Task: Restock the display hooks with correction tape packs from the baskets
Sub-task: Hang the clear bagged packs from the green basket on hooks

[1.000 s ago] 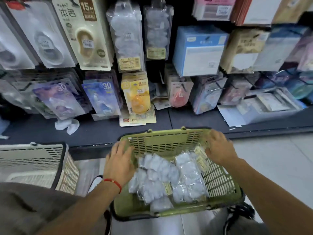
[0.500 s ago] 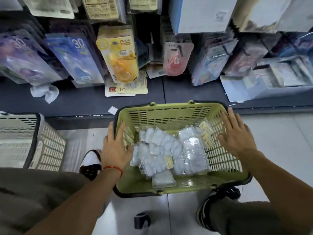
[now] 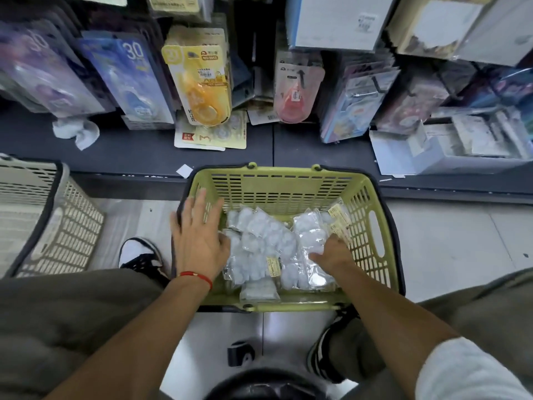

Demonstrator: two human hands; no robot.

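Down on the floor by the shelf, I've got the green basket (image 3: pixel 288 187) between my knees. Left hand (image 3: pixel 199 241) sits flat on its left rim, fingers straight, holding nothing. Right hand (image 3: pixel 331 254) is inside, curled onto a clear correction tape pack (image 3: pixel 310 243) on the pile. Beige basket (image 3: pixel 54 223) sits off left.

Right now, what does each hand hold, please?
Left hand: open, fingers straight, over the green basket wall.
Right hand: down among the clear packs; grip cannot be told.
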